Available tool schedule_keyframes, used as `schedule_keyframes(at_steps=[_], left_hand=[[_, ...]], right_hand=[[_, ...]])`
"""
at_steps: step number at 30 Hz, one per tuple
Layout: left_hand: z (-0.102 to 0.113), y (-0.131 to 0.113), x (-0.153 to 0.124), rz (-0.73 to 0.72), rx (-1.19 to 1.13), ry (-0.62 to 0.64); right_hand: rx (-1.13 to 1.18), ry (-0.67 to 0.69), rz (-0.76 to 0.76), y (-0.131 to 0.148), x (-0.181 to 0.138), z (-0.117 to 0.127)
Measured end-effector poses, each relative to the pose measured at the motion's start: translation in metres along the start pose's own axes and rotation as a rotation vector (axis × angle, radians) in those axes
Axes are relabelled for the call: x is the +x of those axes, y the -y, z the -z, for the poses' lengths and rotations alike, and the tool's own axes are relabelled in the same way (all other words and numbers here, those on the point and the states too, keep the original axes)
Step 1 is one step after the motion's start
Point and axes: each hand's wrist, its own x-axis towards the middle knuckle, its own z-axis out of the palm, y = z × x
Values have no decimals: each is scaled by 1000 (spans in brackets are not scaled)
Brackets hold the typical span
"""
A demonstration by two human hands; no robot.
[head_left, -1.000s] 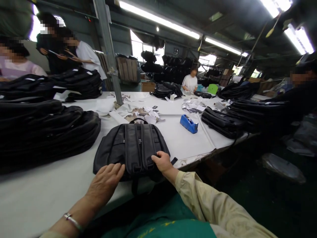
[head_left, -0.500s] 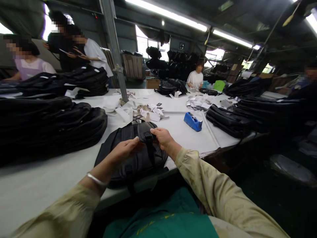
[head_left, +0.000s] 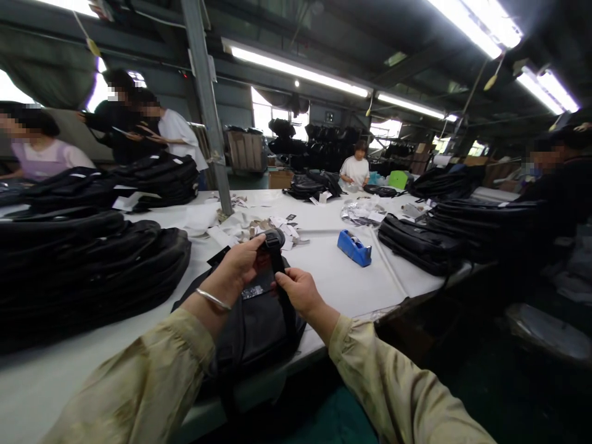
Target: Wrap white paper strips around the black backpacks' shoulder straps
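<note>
A black backpack [head_left: 252, 330] lies on the near edge of the white table [head_left: 333, 271], partly hanging toward me. My left hand [head_left: 243, 262] is closed around the lifted end of its shoulder strap [head_left: 276, 242]. My right hand [head_left: 298, 290] grips the same strap lower down, just above the bag's body. A small label shows on the bag between my hands.
A tall pile of black bags [head_left: 87, 265] fills the table to my left, more bags [head_left: 419, 237] lie at the right. A blue tape dispenser [head_left: 354, 247] and paper scraps [head_left: 259, 225] sit beyond the backpack. A steel post [head_left: 210, 117] rises mid-table. Several people stand around the table.
My hands left the flat backpack, picked up its strap and raised it. The left hand now holds the strap end high and the right has slid lower along it.
</note>
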Motion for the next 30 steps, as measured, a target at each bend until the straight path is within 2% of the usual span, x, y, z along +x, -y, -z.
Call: schedule_keyframes(at_steps=[4, 9, 11, 16, 19, 23, 27, 30], left_hand=[[4, 8, -3, 1, 33, 54], [8, 12, -8, -3, 16, 64], [6, 6, -9, 1, -11, 47], [3, -26, -4, -15, -97, -73], [3, -41, 2, -35, -133, -95], [4, -48, 2, -34, -140, -127], [7, -50, -3, -19, -117, -172], [9, -51, -6, -6, -88, -185]], right_hand=[[134, -82, -45, 13, 20, -10], [152, -27, 64, 33, 39, -14], [144, 12, 70, 37, 40, -13], [72, 111, -31, 37, 38, -3], [-1, 202, -97, 31, 40, 5], [-184, 365, -183, 21, 47, 16], [-385, 424, -277, 12, 56, 28], [-529, 489, -268, 9, 63, 33]])
